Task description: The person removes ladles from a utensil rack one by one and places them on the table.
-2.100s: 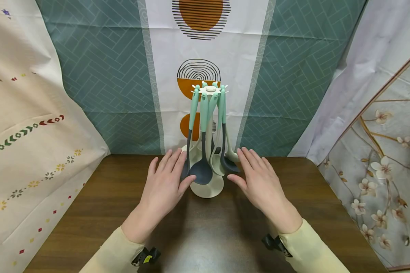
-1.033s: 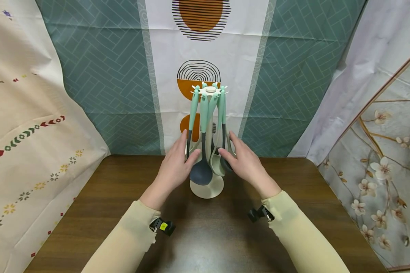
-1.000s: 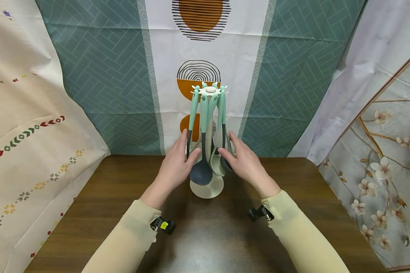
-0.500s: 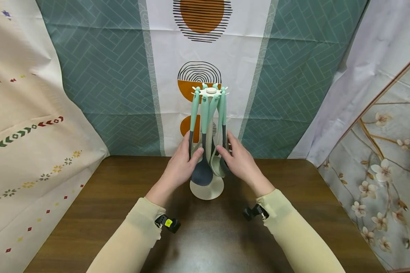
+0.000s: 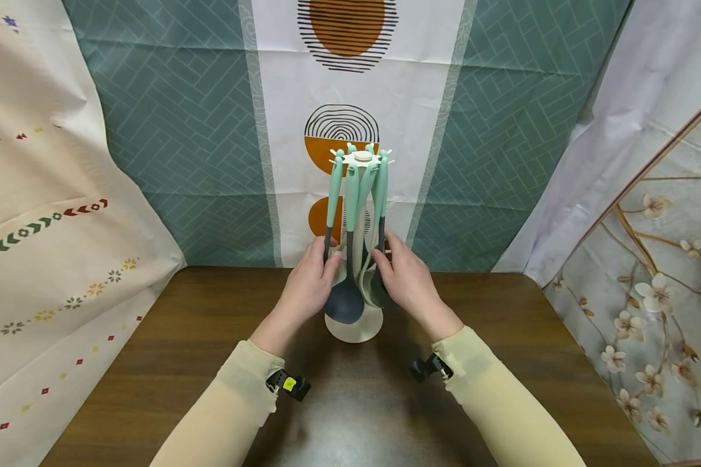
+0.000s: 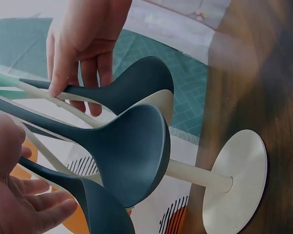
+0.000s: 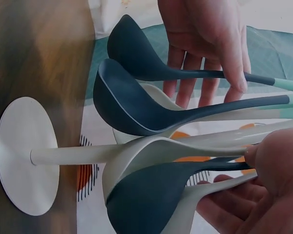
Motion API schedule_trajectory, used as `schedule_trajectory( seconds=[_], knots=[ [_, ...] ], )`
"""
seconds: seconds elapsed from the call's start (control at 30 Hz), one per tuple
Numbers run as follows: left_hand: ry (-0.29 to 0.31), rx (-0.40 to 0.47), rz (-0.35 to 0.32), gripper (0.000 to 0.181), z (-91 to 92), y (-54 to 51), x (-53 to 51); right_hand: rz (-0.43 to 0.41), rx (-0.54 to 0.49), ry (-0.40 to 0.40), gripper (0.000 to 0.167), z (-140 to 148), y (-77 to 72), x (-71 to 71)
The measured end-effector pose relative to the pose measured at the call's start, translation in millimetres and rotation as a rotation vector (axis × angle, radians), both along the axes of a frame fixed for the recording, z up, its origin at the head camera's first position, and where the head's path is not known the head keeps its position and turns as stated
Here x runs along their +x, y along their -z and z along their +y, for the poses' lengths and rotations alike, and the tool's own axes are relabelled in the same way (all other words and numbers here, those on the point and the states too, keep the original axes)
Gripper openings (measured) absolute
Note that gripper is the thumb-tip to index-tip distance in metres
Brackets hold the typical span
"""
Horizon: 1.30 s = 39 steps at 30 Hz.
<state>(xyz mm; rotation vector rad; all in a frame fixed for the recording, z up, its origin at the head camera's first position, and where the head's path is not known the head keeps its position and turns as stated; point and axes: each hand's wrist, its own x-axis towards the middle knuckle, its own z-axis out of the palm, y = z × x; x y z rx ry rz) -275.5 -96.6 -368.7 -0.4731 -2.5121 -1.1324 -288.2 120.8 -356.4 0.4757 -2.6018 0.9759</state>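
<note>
A pale rotating utensil stand (image 5: 355, 332) stands upright, hung with several ladles and spoons with mint handles. My left hand (image 5: 308, 279) holds the shaft of a dark ladle (image 7: 134, 51) on the stand's left side, thumb in front and fingers behind. On the other side, my right hand (image 5: 410, 279) holds the shaft of another dark ladle (image 6: 144, 83), its fingers reaching behind a pale utensil (image 7: 124, 163) beside it. Between the hands hangs a dark front ladle (image 5: 346, 301), which neither hand grips. Utensils at the back are mostly hidden.
The stand is near the back of a brown wooden table (image 5: 210, 350). Behind hangs a green and white patterned cloth (image 5: 193, 130). A cream cloth (image 5: 64, 272) is on the left, a floral one (image 5: 654, 311) on the right.
Both hands have come inward from flat, spread poses beside the stand to close round the side ladles. The hanging ladles have shifted slightly; the stand stays in place.
</note>
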Motion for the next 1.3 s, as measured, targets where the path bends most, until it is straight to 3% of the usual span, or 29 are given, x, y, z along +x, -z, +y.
schedule_trajectory(
  seconds=[0.37, 0.7, 0.9, 1.13, 1.3],
  knots=[
    [-0.001, -0.005, -0.006, 0.03, -0.3, -3.9, 6.8, 0.032, 0.039, -0.039, 0.026, -4, -1.8, 7.5],
    [0.0, -0.002, 0.045, 0.03, 1.2, -4.5, 12.0, -0.081, -0.132, -0.169, 0.031, 0, 0.0, 1.9],
    [0.001, -0.004, 0.049, 0.03, 2.9, -5.6, 15.4, -0.027, -0.089, -0.13, 0.024, -2, -0.2, 5.4],
    [0.015, -0.007, 0.025, 0.039, 5.8, -8.5, 18.7, -0.006, -0.055, -0.077, 0.022, -2, -3.7, 20.2],
    [0.031, -0.021, 0.028, 0.04, 7.2, -8.8, 27.6, -0.012, -0.037, -0.066, 0.023, 1, -5.6, 32.3]
  ],
)
